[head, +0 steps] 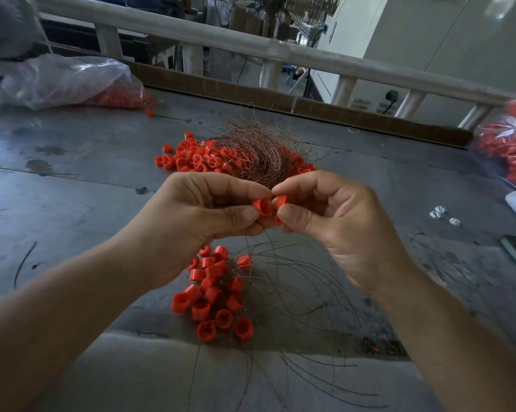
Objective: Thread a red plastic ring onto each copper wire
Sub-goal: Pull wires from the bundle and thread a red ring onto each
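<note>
Table edge: loose wires [310, 379] fan out across the grey table [72, 188] right in front of you.
Near heap: a near heap [215, 295] of red rings lies below your hands, with thin wires running out of it towards your right.
Left hand: your left hand [197, 221] is curled, and its thumb and fingertips pinch a red ring [262, 207] with the open end turned towards you.
Right hand: your right hand [340, 224] pinches a second ring [281, 201] between thumb and forefinger, with the other fingers folded in behind.
Meeting point: the two rings touch, held above the table between the heaps. Whether a wire passes through either one, you cannot tell.
Wire supply: a copper wire bundle [256, 156] curls just behind your fingertips.
Far heap: a far heap [191, 159] of red rings spreads under and left of that bundle.
Right side: small white pieces [441, 214] lie well apart from your hands.
Bags: a left bag [72, 81] and a right bag [512, 144], both clear, hold more red rings.
Back: a white rail [251, 46] runs along the table's far side.
</note>
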The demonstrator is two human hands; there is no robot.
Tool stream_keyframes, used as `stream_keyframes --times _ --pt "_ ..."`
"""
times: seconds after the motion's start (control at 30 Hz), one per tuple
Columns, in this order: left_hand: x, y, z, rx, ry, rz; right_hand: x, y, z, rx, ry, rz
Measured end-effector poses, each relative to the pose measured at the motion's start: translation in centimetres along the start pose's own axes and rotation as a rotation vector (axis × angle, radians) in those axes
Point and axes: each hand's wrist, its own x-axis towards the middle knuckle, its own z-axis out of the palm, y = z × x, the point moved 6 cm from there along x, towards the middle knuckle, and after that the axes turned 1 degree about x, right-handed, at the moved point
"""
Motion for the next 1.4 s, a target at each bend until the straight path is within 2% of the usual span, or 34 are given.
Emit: stream_keyframes --times 0.33,0.57,0.97,1.4 --pt "0.0 0.0 0.0 0.031 0.014 0.015 -0.2 -0.2 -0.1 -0.021 0.035 -0.018" --pt "0.1 0.0 -0.1 0.126 0.054 0.036 -0.5 -0.8 0.6 -0.183 0.067 -0.126" --pt "0.2 0.0 -0.4 0.164 0.091 0.04 -0.8 -0.9 0.4 -0.305 0.091 -0.198" --pt "0.0 0.1 0.2 0.228 0.072 0.066 -0.7 -0.6 0.3 -0.35 0.135 -0.177"
